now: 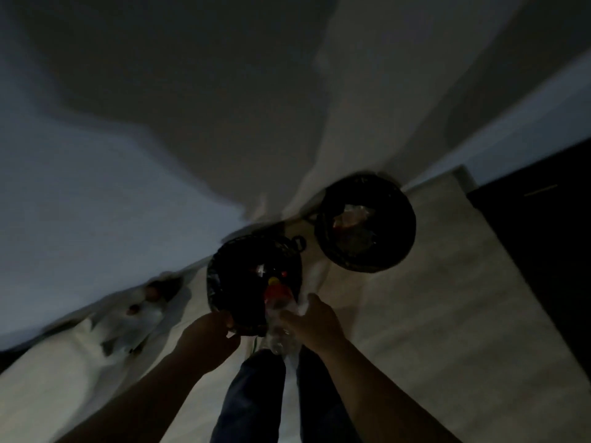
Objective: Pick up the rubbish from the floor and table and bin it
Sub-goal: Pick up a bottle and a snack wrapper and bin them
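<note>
The clear plastic bottle (pixel 279 318) lies in the right hand (pixel 315 324), whose fingers are curled round its middle. Its red cap (pixel 273 290) points away from the palm and reaches over the near rim of the black-lined bin (pixel 213 282). The bottle's base sticks out behind the hand, above the person's jeans-clad legs (pixel 252 394).

Just left of the bottle, the left hand (pixel 208 337) grips the bin's near edge, fingers bent over the rim. The picture is too dim to tell whether it holds the liner, the rim or both. Small red and yellow bits show inside the bin, ahead of the cap.

Beyond the right hand and further right stands a second round bin (pixel 406 231), apart from the first, with crumpled rubbish (pixel 351 215) in it. Pale floor (pixel 431 298) lies open to the right of that hand up to a dark cabinet (pixel 543 251). Both bins sit close to the wall (pixel 160 123). Left of the left hand, against the wall, lies a blurred white shape with brown patches (pixel 137 314).
</note>
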Action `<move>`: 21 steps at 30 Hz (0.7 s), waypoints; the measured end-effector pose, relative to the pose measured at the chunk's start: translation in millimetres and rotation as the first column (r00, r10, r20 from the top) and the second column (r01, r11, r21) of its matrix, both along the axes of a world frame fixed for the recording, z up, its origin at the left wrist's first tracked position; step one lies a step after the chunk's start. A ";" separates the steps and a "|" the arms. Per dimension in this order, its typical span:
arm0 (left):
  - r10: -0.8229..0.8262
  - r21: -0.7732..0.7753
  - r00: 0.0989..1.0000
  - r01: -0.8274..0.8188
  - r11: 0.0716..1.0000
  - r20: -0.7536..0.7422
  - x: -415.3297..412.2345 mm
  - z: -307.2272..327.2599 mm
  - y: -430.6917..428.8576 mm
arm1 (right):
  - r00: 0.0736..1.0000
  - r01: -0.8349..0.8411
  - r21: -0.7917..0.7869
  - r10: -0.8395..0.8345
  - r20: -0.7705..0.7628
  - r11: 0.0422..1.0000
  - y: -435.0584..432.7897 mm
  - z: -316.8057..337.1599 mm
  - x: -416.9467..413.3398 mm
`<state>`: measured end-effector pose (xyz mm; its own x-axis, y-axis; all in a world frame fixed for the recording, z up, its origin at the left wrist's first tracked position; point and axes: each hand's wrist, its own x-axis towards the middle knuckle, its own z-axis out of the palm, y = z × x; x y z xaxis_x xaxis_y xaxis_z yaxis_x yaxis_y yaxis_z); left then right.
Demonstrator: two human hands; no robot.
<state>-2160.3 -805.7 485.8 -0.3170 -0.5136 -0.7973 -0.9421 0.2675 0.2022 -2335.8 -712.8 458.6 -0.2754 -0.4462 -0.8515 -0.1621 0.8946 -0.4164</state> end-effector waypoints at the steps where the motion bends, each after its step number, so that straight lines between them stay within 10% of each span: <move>1: 0.043 -0.005 0.999 -0.043 0.999 0.003 5.2 10.2 -1.2 | 1.000 0.002 -0.040 -0.002 0.014 0.999 -8.6 11.8 3.0; 21: 0.550 -0.112 0.821 -0.567 0.816 -0.155 77.2 236.0 89.3 | 0.806 -0.575 -0.119 0.535 -0.254 0.810 -23.4 244.5 25.4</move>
<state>-2083.0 -716.3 721.8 -0.0205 -0.7363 -0.6764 -0.9121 -0.2632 0.3142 -2310.5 -736.2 703.1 -0.0860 -0.7146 -0.6942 -0.7037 0.5368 -0.4655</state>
